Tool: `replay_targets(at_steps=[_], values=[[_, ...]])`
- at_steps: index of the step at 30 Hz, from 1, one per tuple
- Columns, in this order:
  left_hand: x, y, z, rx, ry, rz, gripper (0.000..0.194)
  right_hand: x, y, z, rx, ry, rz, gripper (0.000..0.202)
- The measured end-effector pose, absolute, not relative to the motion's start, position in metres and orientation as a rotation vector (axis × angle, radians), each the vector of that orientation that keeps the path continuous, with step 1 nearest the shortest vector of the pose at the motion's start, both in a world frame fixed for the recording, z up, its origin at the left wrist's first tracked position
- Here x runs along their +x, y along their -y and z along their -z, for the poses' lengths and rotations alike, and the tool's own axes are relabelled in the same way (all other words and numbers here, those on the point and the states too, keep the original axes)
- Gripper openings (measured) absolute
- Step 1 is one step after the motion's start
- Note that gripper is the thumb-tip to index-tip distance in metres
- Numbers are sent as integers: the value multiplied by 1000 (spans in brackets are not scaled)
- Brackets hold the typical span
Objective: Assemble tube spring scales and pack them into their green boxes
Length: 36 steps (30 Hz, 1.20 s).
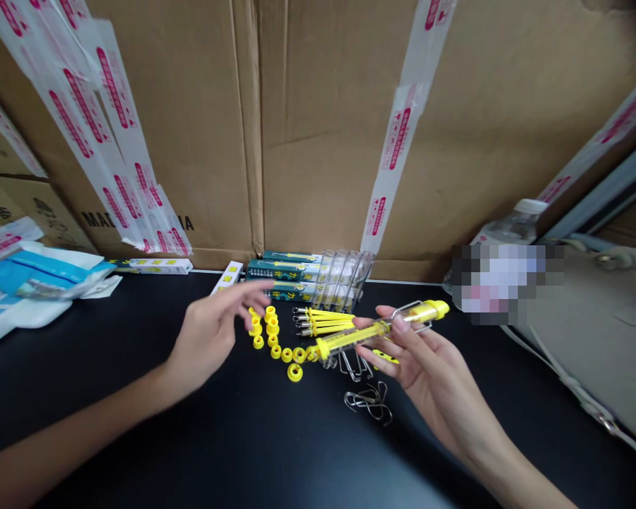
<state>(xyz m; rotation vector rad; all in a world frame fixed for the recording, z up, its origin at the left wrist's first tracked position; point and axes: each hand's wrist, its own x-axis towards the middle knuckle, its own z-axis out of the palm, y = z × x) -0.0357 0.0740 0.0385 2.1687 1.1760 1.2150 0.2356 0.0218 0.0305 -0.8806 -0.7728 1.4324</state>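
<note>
Metal hooks: a loose tangle of bent wire hooks (368, 404) lies on the black table (265, 452).
Right hand: a person's right hand (429, 360) clamps a yellow-ended clear tube (357, 336) between thumb and fingers, raised above the table.
Left hand: the left hand (206, 332) stands with fingers apart, near yellow caps (272, 327).
Mid-table: yellow rods (326, 324) lie fanned beyond the tube.
Behind: clear tubes (344, 279) rest against green boxes (280, 271), before a taped carton (323, 141).
</note>
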Motion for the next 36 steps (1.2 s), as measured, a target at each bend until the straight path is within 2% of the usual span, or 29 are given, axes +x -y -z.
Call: replay_targets(at_steps=[3, 5, 8, 12, 15, 28, 34, 36], values=[[-32, -120, -51, 2663, -1213, -1112, 49, 235, -21, -29, -885, 781, -1432, 27], [-28, -149, -54, 2812, -1174, -988, 44, 235, -21, -29, -886, 786, -1427, 27], [-24, -180, -49, 2957, -1118, -792, 50, 236, -22, -29, -881, 801, -1415, 28], [-23, -198, -34, 3024, -1189, -657, 28, 237, -23, -29, -882, 827, -1396, 28], [-25, -197, -29, 3046, -1271, -640, 26, 237, -24, -28, -882, 844, -1386, 29], [-71, -170, -78, 2941, -1618, -828, 34, 233, -27, -24, -842, 821, -1390, 32], [-87, -143, -95, 2654, -1714, -1063, 35, 232, -25, -25, -822, 822, -1433, 32], [-81, -128, -92, 2340, -1631, -1163, 38, 232, -25, -26, -832, 815, -1428, 32]])
